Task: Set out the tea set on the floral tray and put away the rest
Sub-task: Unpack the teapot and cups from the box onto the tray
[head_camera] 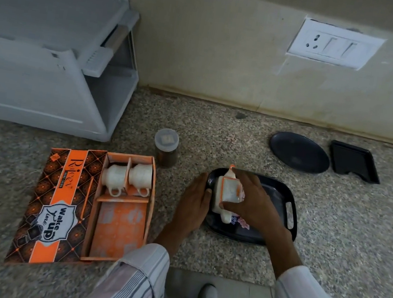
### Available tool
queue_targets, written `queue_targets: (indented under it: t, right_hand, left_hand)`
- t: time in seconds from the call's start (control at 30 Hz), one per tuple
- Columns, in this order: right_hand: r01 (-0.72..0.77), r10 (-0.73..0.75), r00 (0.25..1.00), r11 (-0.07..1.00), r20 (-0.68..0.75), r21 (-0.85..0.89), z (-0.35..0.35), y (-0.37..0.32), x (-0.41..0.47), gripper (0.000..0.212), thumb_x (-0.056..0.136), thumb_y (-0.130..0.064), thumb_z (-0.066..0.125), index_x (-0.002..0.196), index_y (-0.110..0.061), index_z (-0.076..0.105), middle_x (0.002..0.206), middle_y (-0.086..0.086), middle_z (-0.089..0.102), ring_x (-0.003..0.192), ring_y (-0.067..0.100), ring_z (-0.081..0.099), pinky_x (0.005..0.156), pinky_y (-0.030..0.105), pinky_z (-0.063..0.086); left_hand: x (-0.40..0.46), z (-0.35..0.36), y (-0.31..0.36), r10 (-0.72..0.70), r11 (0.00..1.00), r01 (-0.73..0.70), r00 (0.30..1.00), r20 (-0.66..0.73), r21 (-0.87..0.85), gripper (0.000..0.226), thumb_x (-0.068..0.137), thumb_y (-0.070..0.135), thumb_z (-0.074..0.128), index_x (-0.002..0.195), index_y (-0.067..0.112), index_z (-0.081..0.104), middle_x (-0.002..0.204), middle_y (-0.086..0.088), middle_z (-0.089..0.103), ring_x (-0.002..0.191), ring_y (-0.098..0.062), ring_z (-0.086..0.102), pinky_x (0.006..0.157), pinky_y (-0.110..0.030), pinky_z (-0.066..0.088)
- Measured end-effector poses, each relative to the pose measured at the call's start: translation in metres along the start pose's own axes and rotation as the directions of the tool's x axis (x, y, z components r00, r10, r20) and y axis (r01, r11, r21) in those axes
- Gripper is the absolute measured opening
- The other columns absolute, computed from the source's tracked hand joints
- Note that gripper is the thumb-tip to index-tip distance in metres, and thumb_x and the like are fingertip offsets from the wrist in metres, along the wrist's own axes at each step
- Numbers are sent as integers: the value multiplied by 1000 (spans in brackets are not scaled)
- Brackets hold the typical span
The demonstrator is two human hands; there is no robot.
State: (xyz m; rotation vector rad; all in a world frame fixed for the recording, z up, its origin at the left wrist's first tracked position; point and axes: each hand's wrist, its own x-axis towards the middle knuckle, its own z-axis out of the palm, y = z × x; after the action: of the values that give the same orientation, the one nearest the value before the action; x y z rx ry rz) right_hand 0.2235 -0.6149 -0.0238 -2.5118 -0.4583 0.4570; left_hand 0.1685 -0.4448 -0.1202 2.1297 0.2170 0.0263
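From my head camera I am looking down at a speckled stone counter point(217, 139). My right hand point(253, 204) is reaching over the floral tray point(290, 199), a dark tray with cut-out handles and a bit of flower print showing near my wrist. That hand is gripping a white and orange cardboard holder point(228, 192) with white china in it, fingers curled over its top and thumb pressing on its near side, and the holder is sitting at the tray's left end. I cannot tell exactly which pieces of china are inside it. My left hand point(195, 200) is lying flat with straight fingers against the tray's left rim, just beside the holder, and holding nothing.

To the left, well apart from both hands, the orange tea set box point(116, 226) is lying open with its patterned lid point(58, 201) folded out flat beside it. Two white cups point(129, 177) are lying on their sides in the far compartment of the box, handles pointing towards me.

Behind the box a lidded jar point(165, 149) with brown contents is standing upright. Farther right, near the wall, a round dark plate point(299, 152) and a small dark rectangular tray point(354, 161) are lying side by side. A white plastic rack point(49, 61) is standing at the far left, and a switch plate point(332, 45) is sitting on the wall
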Motion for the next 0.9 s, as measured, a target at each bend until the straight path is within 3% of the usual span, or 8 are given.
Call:
queue_targets:
  t: [0.07, 0.17, 0.27, 0.37, 0.47, 0.57, 0.73, 0.9]
  right_hand:
    - [39, -47, 993, 996, -111, -78, -1, -13, 1, 94, 74, -55, 78, 154, -35, 33, 156, -1, 36, 137, 29, 43, 103, 47, 47]
    - [149, -186, 956, 975, -229, -166, 5, -54, 5, 68, 81, -54, 62, 142, -27, 52, 144, -2, 52, 129, 28, 48, 102, 45, 47]
    - [239, -258, 947, 964, -191, -119, 28, -97, 11, 56, 80, -50, 55, 128, -22, 66, 125, 3, 68, 115, 30, 60, 94, 42, 51]
    - [293, -301, 953, 942, -26, -164, 68, -134, 23, 41, 85, -36, 61, 125, -25, 67, 123, 5, 69, 112, 31, 64, 89, 43, 54]
    - [307, -303, 952, 933, 53, -186, 106, -159, 36, 49, 87, -30, 65, 135, -22, 59, 137, 4, 59, 120, 30, 60, 96, 41, 50]
    - [298, -294, 954, 910, 59, -288, 129, -168, 47, 54, 90, -32, 62, 142, -21, 49, 147, 2, 49, 123, 32, 55, 93, 44, 49]
    - [247, -252, 967, 899, 36, -362, 146, -169, 50, 60, 84, -35, 69, 138, -20, 48, 142, 1, 47, 114, 32, 56, 83, 45, 53]
    - [288, -305, 952, 864, 27, -413, 143, -171, 50, 61, 78, -34, 71, 134, -18, 52, 135, 5, 50, 113, 31, 51, 88, 45, 48]
  left_hand:
    - [-8, -15, 7, 19, 999, -21, 996, -82, -27, 52, 106, 36, 32, 156, 20, 28, 162, 3, 28, 149, -8, 23, 124, -31, 19]
    - [-32, -53, 16, 108, 994, -99, 970, -219, 52, 50, 106, 31, 37, 155, 19, 30, 160, 7, 30, 146, 0, 23, 123, -29, 21]
    - [-54, -91, 8, 188, 980, -157, 930, -315, 122, 51, 102, 20, 44, 152, 11, 36, 158, 1, 36, 147, -9, 29, 123, -34, 24]
    - [-73, -129, -18, 157, 962, -50, 907, -391, 269, 55, 98, 22, 43, 151, 7, 36, 155, -11, 42, 144, -22, 37, 119, -44, 32]
    - [-87, -153, -52, 115, 865, 101, 914, -390, 492, 59, 96, 32, 33, 148, 4, 41, 153, -15, 44, 142, -30, 41, 117, -49, 32]
    - [-94, -151, -66, 158, 773, 93, 930, -332, 628, 59, 95, 34, 33, 143, 3, 49, 149, -14, 50, 136, -30, 50, 115, -52, 32]
    - [-91, -144, -61, 120, 750, 115, 945, -304, 652, 64, 94, 39, 32, 148, 4, 42, 155, -11, 42, 143, -26, 41, 118, -51, 26]
    - [-87, -139, -66, 94, 752, 112, 957, -274, 650, 67, 94, 40, 33, 150, 3, 37, 159, -11, 35, 148, -27, 33, 120, -49, 23]
